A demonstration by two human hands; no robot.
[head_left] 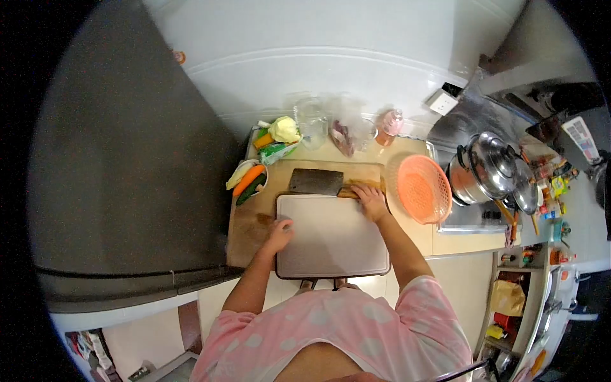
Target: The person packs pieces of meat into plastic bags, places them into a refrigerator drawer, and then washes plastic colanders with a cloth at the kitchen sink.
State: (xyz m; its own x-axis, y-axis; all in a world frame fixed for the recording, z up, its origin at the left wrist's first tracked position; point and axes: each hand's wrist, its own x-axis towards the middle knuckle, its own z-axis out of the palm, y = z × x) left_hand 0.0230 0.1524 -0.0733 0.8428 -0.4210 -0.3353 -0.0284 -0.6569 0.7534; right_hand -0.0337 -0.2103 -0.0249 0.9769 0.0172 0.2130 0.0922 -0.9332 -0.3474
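While left hand (279, 235) and right hand (370, 198) are apart, cleaver (317, 181) lies beyond board (334, 242).
Left at board's left edge, right over cleaver's handle (346, 193); cannot tell whether either grips.

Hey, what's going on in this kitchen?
A person in a pink spotted top stands at a counter with a pale cutting board in front. Their right hand is at the handle of a cleaver lying just beyond the board; how firmly it grips is unclear. The left hand is at the board's left edge. A carrot sits to the left, an orange basket to the right.
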